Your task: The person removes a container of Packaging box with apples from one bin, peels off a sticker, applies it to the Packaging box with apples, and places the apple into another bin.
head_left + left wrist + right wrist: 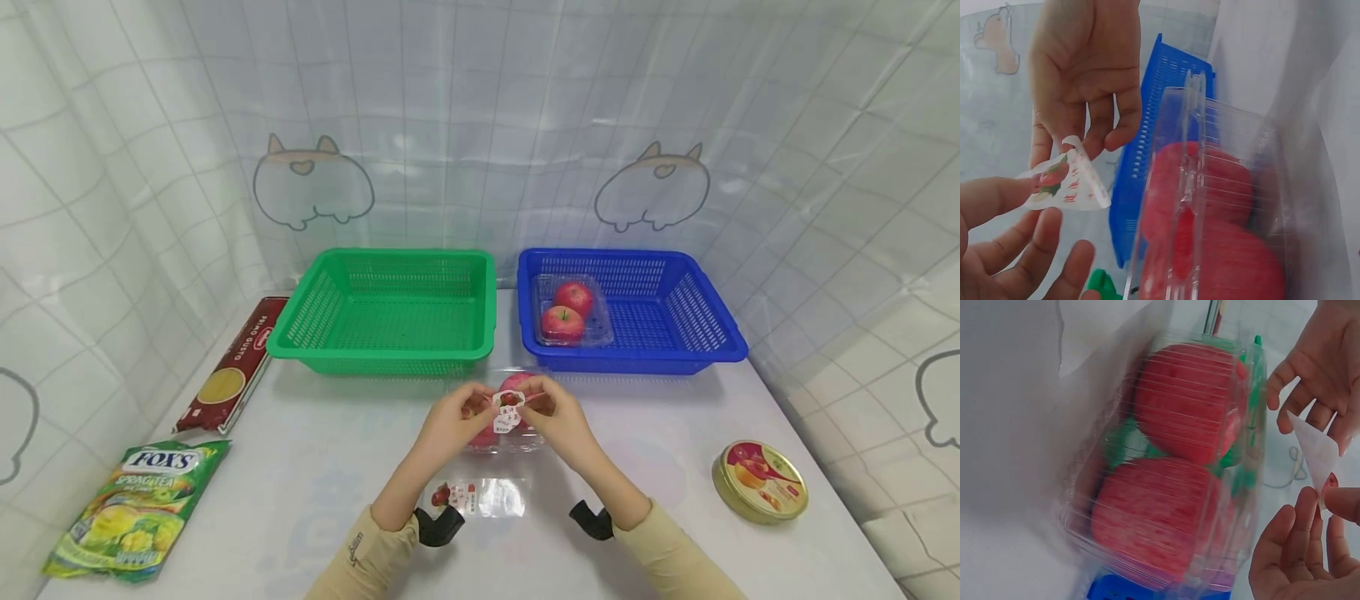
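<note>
Both hands hold a white label (507,410) printed with red apples and red lettering, its lower part folded, above a clear plastic box (536,446) of apples. On its left side, my left hand (450,423) pinches it between thumb and fingers. My right hand (558,417) pinches the opposite side. In the left wrist view one edge of the label (1069,184) curls over near the right hand's fingertips. Two red apples (1157,509) show through the closed, ribbed box in the right wrist view.
A strip of labels (480,497) lies in front. Behind stand a green basket (382,367) and a blue basket (633,364) holding another box of apples (564,323). A red packet (232,367) and green FOX'S bag (138,508) lie left; a round tin (761,482) sits right.
</note>
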`<act>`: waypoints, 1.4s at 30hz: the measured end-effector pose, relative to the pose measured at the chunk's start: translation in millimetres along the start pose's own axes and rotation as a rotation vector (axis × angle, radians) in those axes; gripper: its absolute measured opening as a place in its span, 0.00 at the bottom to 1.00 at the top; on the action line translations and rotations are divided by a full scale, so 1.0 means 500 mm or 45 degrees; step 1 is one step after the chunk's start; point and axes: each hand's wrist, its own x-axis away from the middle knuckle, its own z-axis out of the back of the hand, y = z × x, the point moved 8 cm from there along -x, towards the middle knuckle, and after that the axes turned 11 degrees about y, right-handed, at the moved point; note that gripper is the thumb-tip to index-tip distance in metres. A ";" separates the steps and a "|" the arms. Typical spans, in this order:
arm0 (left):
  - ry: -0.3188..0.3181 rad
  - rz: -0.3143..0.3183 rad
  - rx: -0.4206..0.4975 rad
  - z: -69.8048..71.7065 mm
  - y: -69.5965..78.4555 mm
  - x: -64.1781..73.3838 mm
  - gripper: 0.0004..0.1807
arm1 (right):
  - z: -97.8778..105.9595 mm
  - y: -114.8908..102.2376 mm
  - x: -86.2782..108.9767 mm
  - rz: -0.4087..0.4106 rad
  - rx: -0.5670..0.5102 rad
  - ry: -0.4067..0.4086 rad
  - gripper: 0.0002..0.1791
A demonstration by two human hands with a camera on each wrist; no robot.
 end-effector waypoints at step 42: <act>0.172 -0.134 -0.452 -0.014 -0.027 -0.050 0.08 | -0.051 0.000 -0.014 0.464 0.759 0.105 0.32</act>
